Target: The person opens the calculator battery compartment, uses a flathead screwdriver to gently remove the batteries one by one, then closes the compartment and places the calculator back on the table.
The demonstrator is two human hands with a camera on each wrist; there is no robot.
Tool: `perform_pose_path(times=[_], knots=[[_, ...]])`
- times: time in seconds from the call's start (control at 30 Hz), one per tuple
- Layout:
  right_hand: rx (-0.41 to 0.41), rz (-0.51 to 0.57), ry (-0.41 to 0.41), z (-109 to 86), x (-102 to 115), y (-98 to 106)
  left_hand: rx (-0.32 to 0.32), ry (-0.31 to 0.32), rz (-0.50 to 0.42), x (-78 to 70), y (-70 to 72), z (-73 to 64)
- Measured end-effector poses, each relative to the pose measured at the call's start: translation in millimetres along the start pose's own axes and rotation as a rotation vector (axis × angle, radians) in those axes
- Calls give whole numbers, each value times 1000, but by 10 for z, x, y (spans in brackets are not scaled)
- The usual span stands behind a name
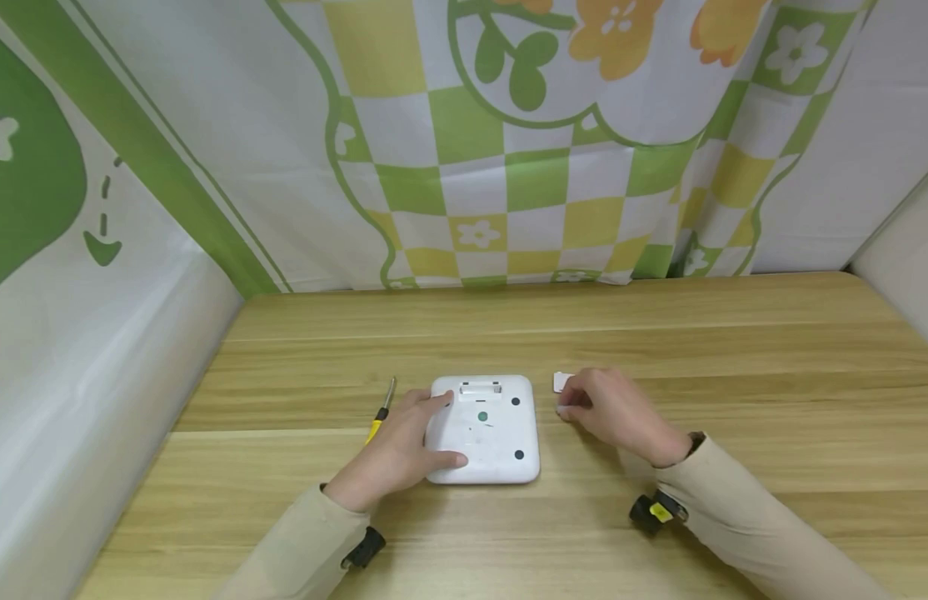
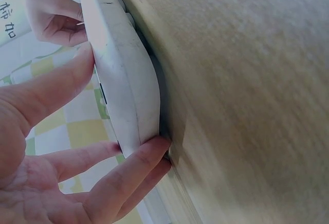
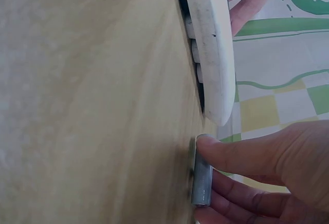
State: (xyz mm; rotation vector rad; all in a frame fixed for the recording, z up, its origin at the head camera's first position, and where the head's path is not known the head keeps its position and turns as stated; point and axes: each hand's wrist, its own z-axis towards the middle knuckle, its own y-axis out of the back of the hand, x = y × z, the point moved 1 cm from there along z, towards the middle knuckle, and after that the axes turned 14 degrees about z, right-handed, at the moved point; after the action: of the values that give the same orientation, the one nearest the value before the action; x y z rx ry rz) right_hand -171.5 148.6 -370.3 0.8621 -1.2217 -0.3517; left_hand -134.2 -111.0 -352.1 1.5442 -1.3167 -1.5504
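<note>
Flat, face-down — white device [image 1: 485, 431], slot edge pointing away.

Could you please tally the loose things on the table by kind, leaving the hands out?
White square device, under the left hand: 1
Screwdriver with yellow handle: 1
Small white cover piece: 1
Small grey cylinder, held by the right hand: 1
Total: 4
</note>
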Motion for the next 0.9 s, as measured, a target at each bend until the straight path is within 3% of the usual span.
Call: perform_pose_path(times=[0.9], knots=[[19,14,-20,40,-20,79,-6,-8,-3,14,-11,-10]])
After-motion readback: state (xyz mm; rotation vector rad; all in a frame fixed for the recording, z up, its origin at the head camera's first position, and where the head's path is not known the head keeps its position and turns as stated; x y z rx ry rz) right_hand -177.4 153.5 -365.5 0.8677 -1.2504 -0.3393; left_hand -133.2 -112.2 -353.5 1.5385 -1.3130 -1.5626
